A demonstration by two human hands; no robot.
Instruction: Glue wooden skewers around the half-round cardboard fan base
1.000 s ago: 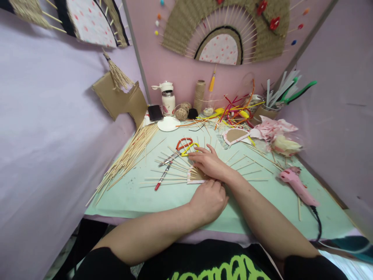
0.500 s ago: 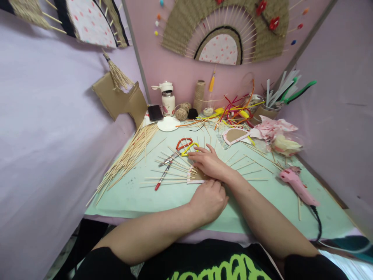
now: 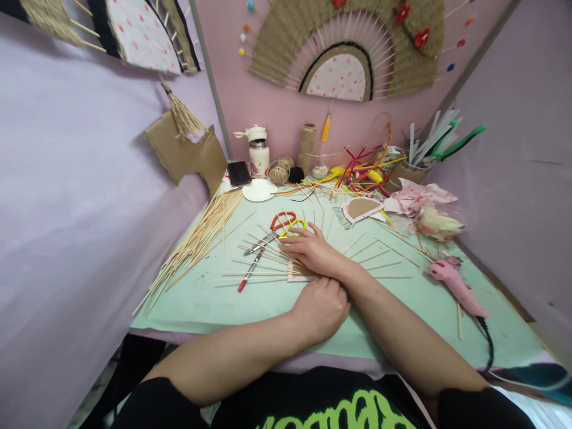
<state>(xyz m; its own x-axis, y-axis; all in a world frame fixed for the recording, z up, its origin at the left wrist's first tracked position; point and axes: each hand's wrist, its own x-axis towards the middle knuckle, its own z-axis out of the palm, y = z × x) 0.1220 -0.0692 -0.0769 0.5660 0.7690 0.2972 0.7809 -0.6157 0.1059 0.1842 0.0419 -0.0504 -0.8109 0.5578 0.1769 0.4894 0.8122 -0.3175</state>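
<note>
A small cardboard half-circle [image 3: 296, 273] with a pale cloth edge lies on the green tabletop. Thin wooden sticks [image 3: 267, 255] fan out from it to the left and right. My right hand [image 3: 311, 250] is laid flat over its middle with the fingers stretched out, covering much of it and several sticks. Against its near straight edge rests my left hand [image 3: 320, 307], fingers curled under; whatever they pinch is hidden. Just beyond my right fingertips are scissors [image 3: 283, 221] with red and yellow handles. A red-capped pen [image 3: 250, 271] lies left of the half-circle, under the stick tips.
Loose sticks [image 3: 196, 238] are piled at left. A pink glue gun [image 3: 458, 286] lies at right, its cord running off the table. Behind are a bottle [image 3: 259, 159], twine [image 3: 279, 171], another half-circle [image 3: 361, 207] and pink cloth [image 3: 422, 196]. A finished fan [image 3: 337, 74] hangs behind.
My right hand has slid slightly left across the half-circle, its fingers reaching further over the left sticks. My left hand stays at the near edge, almost unmoved.
</note>
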